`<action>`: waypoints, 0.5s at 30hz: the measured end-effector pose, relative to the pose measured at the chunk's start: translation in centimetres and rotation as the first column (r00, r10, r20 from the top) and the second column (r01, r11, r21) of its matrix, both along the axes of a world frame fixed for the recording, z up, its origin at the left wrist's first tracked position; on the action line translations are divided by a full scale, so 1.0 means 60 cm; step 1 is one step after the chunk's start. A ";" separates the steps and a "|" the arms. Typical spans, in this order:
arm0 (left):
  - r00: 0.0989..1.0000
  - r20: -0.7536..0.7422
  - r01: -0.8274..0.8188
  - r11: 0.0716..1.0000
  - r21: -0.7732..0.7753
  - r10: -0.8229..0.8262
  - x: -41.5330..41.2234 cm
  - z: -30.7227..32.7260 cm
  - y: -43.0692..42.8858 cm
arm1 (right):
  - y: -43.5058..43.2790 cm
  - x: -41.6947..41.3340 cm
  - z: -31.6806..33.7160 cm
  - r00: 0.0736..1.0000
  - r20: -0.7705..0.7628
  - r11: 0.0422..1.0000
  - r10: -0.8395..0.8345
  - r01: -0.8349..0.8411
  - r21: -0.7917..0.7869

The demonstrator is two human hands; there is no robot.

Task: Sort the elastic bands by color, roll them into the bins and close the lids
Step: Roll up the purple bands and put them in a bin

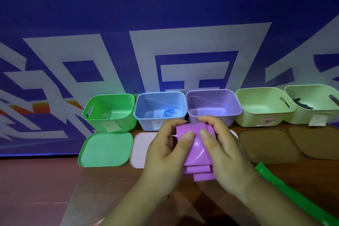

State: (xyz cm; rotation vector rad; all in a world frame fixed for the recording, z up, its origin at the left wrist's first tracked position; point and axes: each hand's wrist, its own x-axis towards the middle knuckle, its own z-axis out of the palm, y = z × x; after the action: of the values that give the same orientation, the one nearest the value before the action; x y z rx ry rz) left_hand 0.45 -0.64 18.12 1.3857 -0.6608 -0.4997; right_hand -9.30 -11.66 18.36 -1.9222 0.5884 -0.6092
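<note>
Both hands, the left hand (165, 148) and right hand (223, 152), grip the purple band (197, 150), with thumbs pressed on top and fingers curled over its far end. It's folded into a flat stack, right in front of the purple bin (211, 101), its long axis running from the person toward that bin. A green band (286, 191) lies diagonally on the table (45, 189) at right.

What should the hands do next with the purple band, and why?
Probably roll the purple band into a tight roll. The left hand and right hand both pinch it, but it is only in loose flat layers, with ends sticking out below. The purple bin right behind it is open and looks empty, so a neat roll could go in there.
</note>
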 end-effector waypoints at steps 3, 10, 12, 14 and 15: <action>0.996 -0.082 -0.031 0.999 -0.028 0.028 0.000 0.004 -0.003 | 0.003 -0.003 -0.005 1.000 0.010 0.999 0.023 -0.023 -0.042; 0.989 -0.147 -0.002 1.000 0.002 0.003 -0.001 0.007 -0.006 | 0.005 -0.001 -0.011 0.999 0.037 0.991 0.025 -0.020 -0.135; 0.990 -0.143 0.014 1.000 0.019 -0.011 0.000 0.008 -0.005 | 0.004 -0.002 -0.013 0.999 0.044 0.989 0.026 -0.019 -0.148; 0.992 -0.120 0.045 0.998 0.039 -0.040 0.001 0.009 -0.004 | 0.001 -0.002 -0.014 0.999 0.049 0.987 0.011 -0.003 -0.158; 0.994 -0.093 0.062 0.997 0.055 -0.057 0.001 0.010 -0.002 | 0.001 -0.002 -0.014 0.999 0.051 0.987 0.003 0.005 -0.158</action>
State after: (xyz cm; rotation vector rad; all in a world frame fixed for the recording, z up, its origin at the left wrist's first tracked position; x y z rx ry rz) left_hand 0.51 -0.76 18.74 1.3924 -0.6188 -0.6298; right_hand -9.45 -11.62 17.53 -2.0475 0.5219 -0.7219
